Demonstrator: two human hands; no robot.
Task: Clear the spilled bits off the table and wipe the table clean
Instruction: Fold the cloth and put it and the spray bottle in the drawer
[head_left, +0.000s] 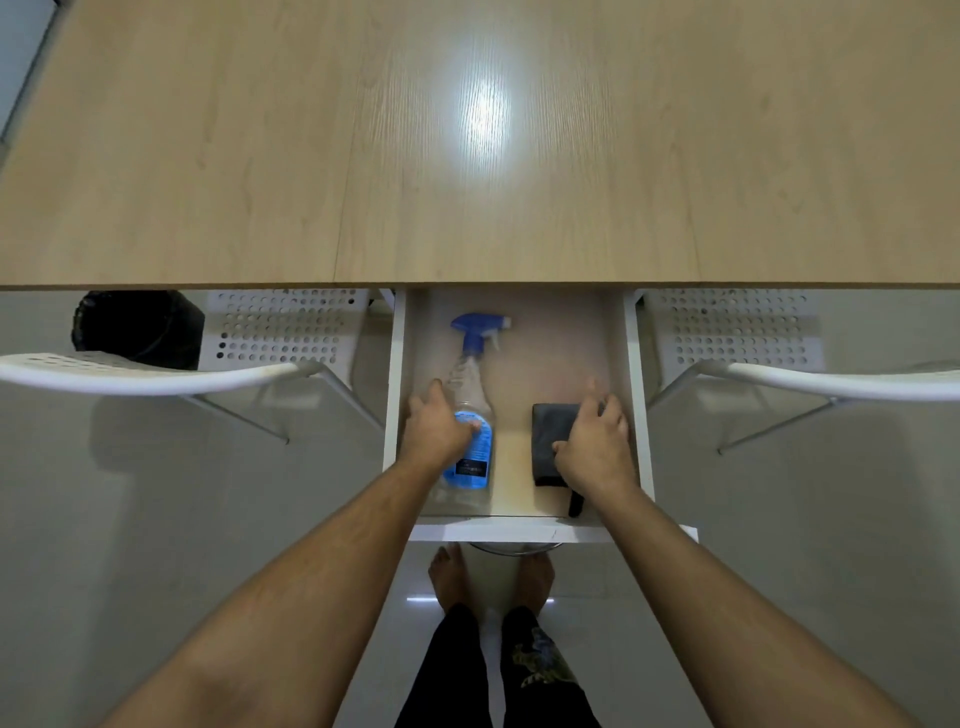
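Observation:
An open white drawer (519, 532) sticks out from under the light wooden table (311, 156). In it lies a clear spray bottle (474, 364) with a blue trigger head and blue label, nozzle pointing away from me. My left hand (434, 426) grips the bottle's body, thumb across the label. To the right, a folded dark grey cloth (548, 431) rests on the drawer floor. My right hand (595, 441) lies on it with fingers curled over its far edge and thumb on top. No bits show on the tabletop.
Two white perforated chairs flank the drawer, one at the left (145, 376) and one at the right (831, 384). A black bin (137, 327) stands under the table at the left. My bare feet (491, 577) are on the glossy floor just behind the drawer.

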